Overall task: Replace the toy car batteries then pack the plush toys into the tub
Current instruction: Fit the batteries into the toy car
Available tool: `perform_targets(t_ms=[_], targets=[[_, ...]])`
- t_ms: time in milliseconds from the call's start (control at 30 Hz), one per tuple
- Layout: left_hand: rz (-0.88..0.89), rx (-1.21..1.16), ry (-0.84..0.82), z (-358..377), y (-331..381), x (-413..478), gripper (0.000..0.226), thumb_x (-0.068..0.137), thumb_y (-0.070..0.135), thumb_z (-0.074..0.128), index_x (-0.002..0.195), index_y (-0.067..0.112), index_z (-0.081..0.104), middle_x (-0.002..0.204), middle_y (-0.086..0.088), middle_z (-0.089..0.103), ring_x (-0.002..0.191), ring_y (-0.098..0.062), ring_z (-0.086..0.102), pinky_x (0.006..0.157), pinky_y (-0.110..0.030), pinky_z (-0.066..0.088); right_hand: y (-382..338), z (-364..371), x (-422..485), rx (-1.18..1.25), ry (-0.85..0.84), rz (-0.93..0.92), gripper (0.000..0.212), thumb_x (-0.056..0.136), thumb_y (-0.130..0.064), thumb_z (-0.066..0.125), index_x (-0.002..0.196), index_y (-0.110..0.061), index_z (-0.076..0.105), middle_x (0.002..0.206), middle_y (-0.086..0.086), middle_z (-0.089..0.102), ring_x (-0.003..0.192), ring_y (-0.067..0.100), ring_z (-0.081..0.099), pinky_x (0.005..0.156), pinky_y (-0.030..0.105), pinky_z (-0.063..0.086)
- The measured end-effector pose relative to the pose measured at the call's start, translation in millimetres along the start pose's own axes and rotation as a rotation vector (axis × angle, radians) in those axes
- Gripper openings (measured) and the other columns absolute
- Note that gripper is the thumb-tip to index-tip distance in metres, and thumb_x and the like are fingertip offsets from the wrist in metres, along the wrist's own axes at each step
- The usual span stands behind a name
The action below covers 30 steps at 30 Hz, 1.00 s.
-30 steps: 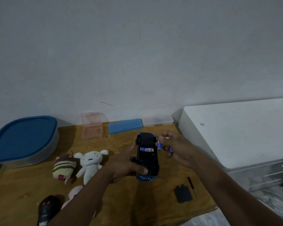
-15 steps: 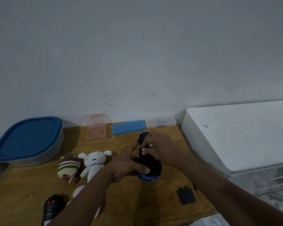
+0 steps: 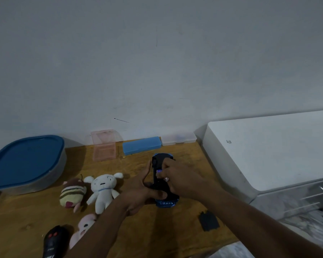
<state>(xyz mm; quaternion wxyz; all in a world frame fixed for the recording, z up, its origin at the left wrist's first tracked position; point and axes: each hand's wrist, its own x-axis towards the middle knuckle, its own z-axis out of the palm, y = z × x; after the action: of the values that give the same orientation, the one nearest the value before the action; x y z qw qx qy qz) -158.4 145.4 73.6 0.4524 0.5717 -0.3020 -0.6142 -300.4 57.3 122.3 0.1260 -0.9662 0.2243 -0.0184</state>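
On a wooden table [image 3: 185,151] against a pale wall [image 3: 157,62]: left hand [image 3: 138,194] clasps the upturned toy car [image 3: 158,164]; right hand [image 3: 181,181] pinches a battery [image 3: 159,171] at its underside; lidded tub [image 3: 24,162] far left.

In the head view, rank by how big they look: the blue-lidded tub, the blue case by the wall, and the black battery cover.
1. blue-lidded tub
2. blue case
3. black battery cover, though it lies nearer the camera
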Motion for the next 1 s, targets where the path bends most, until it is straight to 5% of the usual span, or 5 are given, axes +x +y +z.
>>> perform_targets(t_ms=[100, 300, 367, 567, 1000], targets=[[0.006, -0.017, -0.014, 0, 3, -1, 0.118, 0.068, -0.018, 0.074, 0.146, 0.05, 0.017, 0.117, -0.012, 0.07, 0.108, -0.035, 0.065, 0.087, -0.052, 0.055, 3, -8, 1, 0.194, 0.021, 0.119, 0.034, 0.091, -0.018, 0.054, 0.124, -0.014, 0.061, 0.096, -0.005, 0.041, 0.094, 0.008, 0.034, 0.083, 0.019, 0.029], [0.04, -0.034, -0.001, -9, 9, -1, 0.117, 0.072, -0.02, 0.07, 0.148, 0.05, 0.014, 0.114, -0.018, 0.07, 0.107, -0.037, 0.066, 0.09, -0.056, 0.052, 18, -13, 3, 0.669, 0.239, 0.367, 0.032, 0.095, -0.018, 0.055, 0.127, -0.016, 0.057, 0.106, -0.003, 0.059, 0.094, 0.01, 0.058, 0.088, 0.031, 0.052], [0.045, -0.043, 0.002, -10, 8, -1, 0.117, 0.072, -0.02, 0.07, 0.148, 0.05, 0.013, 0.114, -0.018, 0.07, 0.106, -0.036, 0.067, 0.089, -0.055, 0.053, 21, -13, 1, 0.76, 0.368, 0.43, 0.027, 0.088, -0.017, 0.066, 0.115, -0.014, 0.063, 0.086, -0.006, 0.064, 0.081, 0.006, 0.062, 0.082, 0.034, 0.056], [0.035, -0.041, 0.029, -7, 2, 3, 0.12, 0.069, -0.019, 0.073, 0.147, 0.051, 0.015, 0.115, -0.018, 0.069, 0.107, -0.036, 0.066, 0.091, -0.057, 0.052, 12, -3, -5, 1.16, 0.527, 0.585, 0.016, 0.086, -0.013, 0.07, 0.087, -0.005, 0.056, 0.092, 0.014, 0.069, 0.084, 0.022, 0.071, 0.072, 0.04, 0.061], [0.072, -0.053, 0.104, -4, 0, 7, 0.122, 0.067, -0.018, 0.076, 0.147, 0.051, 0.015, 0.115, -0.016, 0.069, 0.102, -0.035, 0.068, 0.086, -0.055, 0.055, -12, 32, 2, 0.469, 0.571, 0.729, 0.027, 0.086, -0.043, 0.065, 0.075, -0.017, 0.065, 0.073, -0.007, 0.064, 0.063, 0.003, 0.056, 0.049, 0.011, 0.033]])
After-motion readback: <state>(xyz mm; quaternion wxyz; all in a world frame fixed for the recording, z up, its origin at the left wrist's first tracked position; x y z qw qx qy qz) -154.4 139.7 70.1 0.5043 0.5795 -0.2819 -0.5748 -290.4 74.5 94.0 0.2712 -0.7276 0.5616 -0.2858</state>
